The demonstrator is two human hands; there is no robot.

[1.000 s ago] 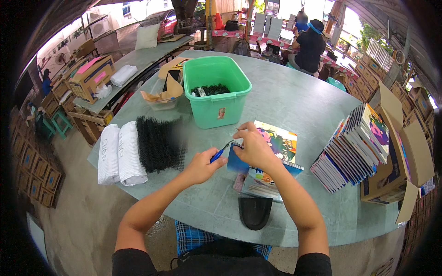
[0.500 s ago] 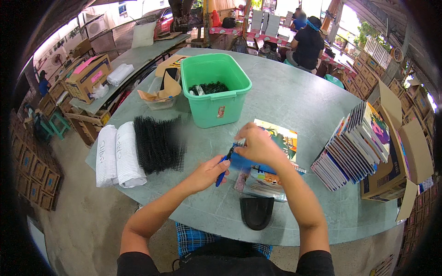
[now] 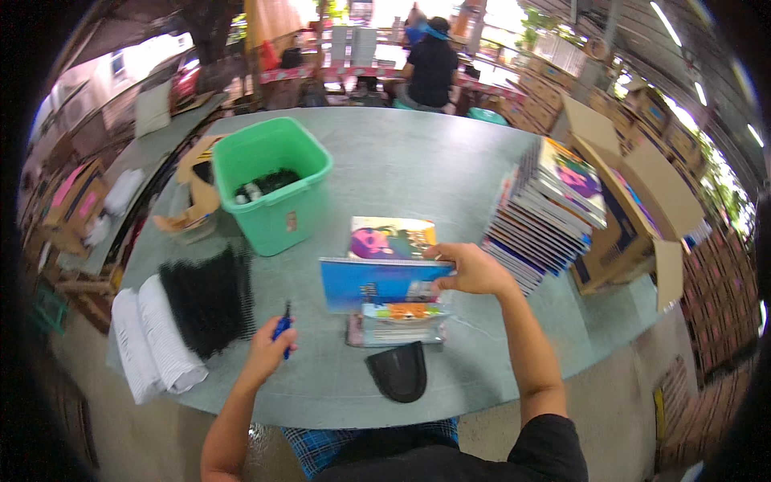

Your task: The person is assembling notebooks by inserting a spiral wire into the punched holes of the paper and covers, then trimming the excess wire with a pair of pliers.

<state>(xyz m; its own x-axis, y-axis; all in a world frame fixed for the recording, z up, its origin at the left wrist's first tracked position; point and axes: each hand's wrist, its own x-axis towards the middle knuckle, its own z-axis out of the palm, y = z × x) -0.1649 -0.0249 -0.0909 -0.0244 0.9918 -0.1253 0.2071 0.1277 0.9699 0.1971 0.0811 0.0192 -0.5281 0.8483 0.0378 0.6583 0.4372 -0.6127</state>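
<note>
My left hand [image 3: 267,352] is closed around blue-handled pliers [image 3: 282,328], their dark tip pointing up, between the black plastic coils [image 3: 210,301] and the books. In front of me, my right hand [image 3: 475,269] grips the right edge of a blue-covered notebook [image 3: 345,285], its fingers on the top and face. The notebook is held tilted up. Behind it lies a book with a colourful cover [image 3: 393,238]. On the near side sits a small stack of notebooks [image 3: 404,329], partly hidden by the blue one. A black rounded pad [image 3: 399,373] lies closest to me.
A green bin [image 3: 273,221] with black coils inside stands at the left, beside white wrapped rolls [image 3: 152,345]. To the right are a tall stack of spiral notebooks [image 3: 546,217] and an open cardboard box [image 3: 614,233]. A person [image 3: 431,68] sits beyond the table.
My left hand has drawn away leftward from the books with the pliers. My right hand, formerly over the notebook's binding, now holds its right edge. The view has turned to the right.
</note>
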